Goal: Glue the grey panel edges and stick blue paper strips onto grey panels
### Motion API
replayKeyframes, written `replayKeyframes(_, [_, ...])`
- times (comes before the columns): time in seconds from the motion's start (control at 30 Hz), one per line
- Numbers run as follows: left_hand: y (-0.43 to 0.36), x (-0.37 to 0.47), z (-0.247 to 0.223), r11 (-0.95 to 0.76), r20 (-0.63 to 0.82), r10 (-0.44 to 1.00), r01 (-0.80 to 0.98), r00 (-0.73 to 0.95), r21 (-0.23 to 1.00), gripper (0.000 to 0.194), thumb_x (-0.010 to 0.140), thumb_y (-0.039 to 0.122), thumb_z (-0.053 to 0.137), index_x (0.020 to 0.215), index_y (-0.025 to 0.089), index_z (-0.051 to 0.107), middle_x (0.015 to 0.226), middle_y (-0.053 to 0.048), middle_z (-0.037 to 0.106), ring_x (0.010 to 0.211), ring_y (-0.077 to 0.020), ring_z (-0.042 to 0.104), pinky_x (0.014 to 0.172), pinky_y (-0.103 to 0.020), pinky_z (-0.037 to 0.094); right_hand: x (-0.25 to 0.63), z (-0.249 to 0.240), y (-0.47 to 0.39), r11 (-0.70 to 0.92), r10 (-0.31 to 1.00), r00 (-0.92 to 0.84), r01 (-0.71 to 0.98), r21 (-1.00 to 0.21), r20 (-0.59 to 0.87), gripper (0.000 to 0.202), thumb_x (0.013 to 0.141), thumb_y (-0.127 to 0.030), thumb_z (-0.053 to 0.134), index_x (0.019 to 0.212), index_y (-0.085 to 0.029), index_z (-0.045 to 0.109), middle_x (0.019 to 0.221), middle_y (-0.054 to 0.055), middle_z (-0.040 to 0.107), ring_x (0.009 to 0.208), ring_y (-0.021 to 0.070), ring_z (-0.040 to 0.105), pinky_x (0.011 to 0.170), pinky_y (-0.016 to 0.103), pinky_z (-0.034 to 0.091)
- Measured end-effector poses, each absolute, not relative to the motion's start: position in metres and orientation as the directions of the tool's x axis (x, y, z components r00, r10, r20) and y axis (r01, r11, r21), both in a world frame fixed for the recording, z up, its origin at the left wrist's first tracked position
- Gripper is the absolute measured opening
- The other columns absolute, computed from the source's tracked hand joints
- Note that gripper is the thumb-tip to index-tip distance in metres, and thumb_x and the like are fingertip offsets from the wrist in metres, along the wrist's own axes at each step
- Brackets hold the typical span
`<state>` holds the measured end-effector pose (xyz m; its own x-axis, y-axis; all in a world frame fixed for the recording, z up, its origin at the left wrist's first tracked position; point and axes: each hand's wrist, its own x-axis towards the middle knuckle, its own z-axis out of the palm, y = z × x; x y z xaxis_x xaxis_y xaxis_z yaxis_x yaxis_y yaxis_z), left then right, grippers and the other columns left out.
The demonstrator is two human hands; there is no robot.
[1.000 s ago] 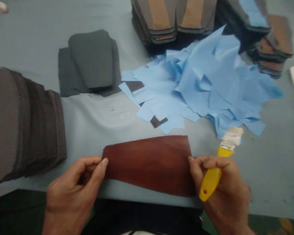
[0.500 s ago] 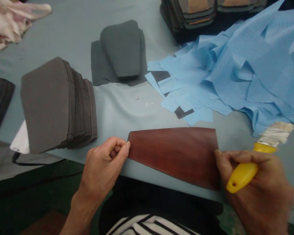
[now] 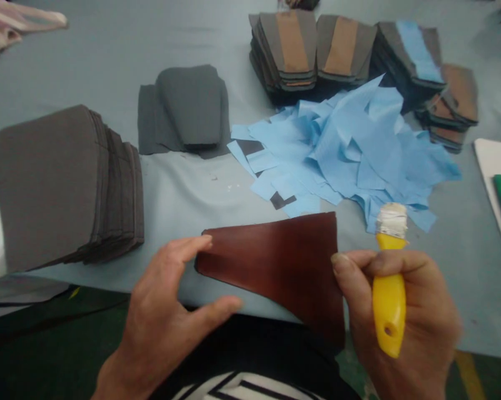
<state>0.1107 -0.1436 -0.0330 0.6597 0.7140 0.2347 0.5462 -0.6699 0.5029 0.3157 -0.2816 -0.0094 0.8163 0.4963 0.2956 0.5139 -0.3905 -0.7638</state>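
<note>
A brown, leather-like panel (image 3: 271,255) lies at the table's front edge, its wide right end jutting over the edge. My left hand (image 3: 167,300) is open at the narrow end, thumb and fingers apart. Its fingertips reach the upper left corner; whether they touch it I cannot tell. Between thumb and forefinger, my right hand (image 3: 417,311) pinches the panel's right edge. That same hand also holds a paintbrush (image 3: 390,294) with a yellow handle, its whitish, crusted bristles pointing away from me.
Left of the panel stands a thick stack of dark grey-brown pieces (image 3: 45,189). Beyond it lie dark grey pieces (image 3: 189,108). Light blue scraps (image 3: 350,150) are heaped behind the brush, with banded stacks (image 3: 287,44) farther back. A white board (image 3: 490,166) is at right.
My left hand has let go of the panel's narrow end and its fingers have spread. The brush has swung more upright in my right hand. The view has shifted, showing more stacks at right.
</note>
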Motion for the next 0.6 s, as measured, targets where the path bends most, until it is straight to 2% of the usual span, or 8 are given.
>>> replayKeyframes(0.1, [-0.169,0.123,-0.033,-0.797,0.300,0.538,0.360,0.787,0.485,0.095,0.093,0.077,0.061,0.156,0.010,0.040,0.155,-0.023,0.056,0.147,-0.0342,0.053,0.121,-0.047,0.045,0.305,0.007,-0.262,-0.272,0.517,0.813,0.451,-0.850,0.266,0.030,0.091,-0.035,0.076,0.084,-0.027,0.049,0.072,-0.004,0.069,0.056,0.0140,0.064,0.053,0.026,0.051])
replayKeyframes(0.2, [-0.185,0.139,-0.040,-0.763,0.436,0.596,0.306,0.675,0.569,0.079,0.099,0.046,0.069,0.159,0.009,0.035,0.161,-0.025,0.050,0.156,-0.0296,0.043,0.129,-0.047,0.036,0.290,0.019,-0.244,-0.150,0.524,0.798,0.429,-0.891,0.296,0.027,0.091,-0.027,0.074,0.084,-0.027,0.048,0.071,-0.005,0.068,0.056,0.0119,0.063,0.053,0.023,0.051])
replayKeyframes(0.3, [-0.180,0.149,-0.043,-0.719,0.540,0.652,0.208,0.532,0.664,0.051,0.098,0.012,0.065,0.147,0.018,0.051,0.147,-0.015,0.066,0.144,-0.0224,0.058,0.124,-0.041,0.043,0.276,0.024,-0.236,-0.046,0.541,0.762,0.450,-0.892,0.357,0.026,0.092,-0.021,0.071,0.084,-0.026,0.047,0.070,-0.009,0.065,0.056,0.0089,0.063,0.054,0.019,0.052])
replayKeyframes(0.37, [-0.169,0.149,-0.039,-0.718,0.580,0.641,0.125,0.502,0.685,0.040,0.097,0.006,0.062,0.133,0.022,0.062,0.129,-0.008,0.076,0.129,-0.0198,0.069,0.119,-0.038,0.049,0.276,0.023,-0.238,-0.009,0.550,0.727,0.498,-0.867,0.412,0.025,0.094,-0.020,0.071,0.087,-0.026,0.048,0.071,-0.009,0.065,0.057,0.0089,0.065,0.054,0.019,0.052])
replayKeyframes(0.43, [-0.156,0.145,-0.030,-0.709,0.581,0.644,0.104,0.499,0.697,0.032,0.098,0.007,0.063,0.124,0.023,0.067,0.117,-0.003,0.081,0.114,-0.0171,0.075,0.112,-0.032,0.054,0.286,0.021,-0.244,0.019,0.538,0.666,0.603,-0.798,0.517,0.029,0.092,-0.023,0.077,0.089,-0.026,0.049,0.081,-0.006,0.072,0.065,0.0116,0.071,0.057,0.022,0.055])
replayKeyframes(0.47, [-0.149,0.142,-0.024,-0.699,0.567,0.653,0.112,0.501,0.706,0.029,0.098,0.008,0.064,0.122,0.024,0.068,0.114,-0.001,0.081,0.108,-0.0154,0.077,0.105,-0.027,0.056,0.293,0.021,-0.247,0.037,0.527,0.615,0.673,-0.739,0.587,0.033,0.089,-0.025,0.081,0.089,-0.026,0.049,0.090,-0.003,0.076,0.075,0.0146,0.075,0.064,0.026,0.058])
replayKeyframes(0.53, [-0.138,0.137,-0.011,-0.676,0.525,0.668,0.133,0.528,0.725,0.026,0.098,0.010,0.064,0.118,0.024,0.071,0.107,0.002,0.082,0.094,-0.0121,0.078,0.092,-0.020,0.059,0.310,0.025,-0.251,0.048,0.620,0.419,0.823,-0.566,0.663,0.042,0.085,-0.031,0.088,0.081,-0.026,0.046,0.116,0.004,0.080,0.105,0.0231,0.077,0.086,0.036,0.060])
replayKeyframes(0.6, [-0.129,0.133,0.000,-0.661,0.485,0.655,0.129,0.579,0.739,0.026,0.097,0.010,0.064,0.116,0.025,0.074,0.102,0.003,0.083,0.085,-0.0116,0.078,0.084,-0.018,0.059,0.324,0.034,-0.248,0.102,0.707,0.214,0.912,-0.396,0.674,0.041,0.087,-0.038,0.087,0.080,-0.026,0.048,0.132,0.007,0.076,0.129,0.0303,0.068,0.105,0.048,0.052])
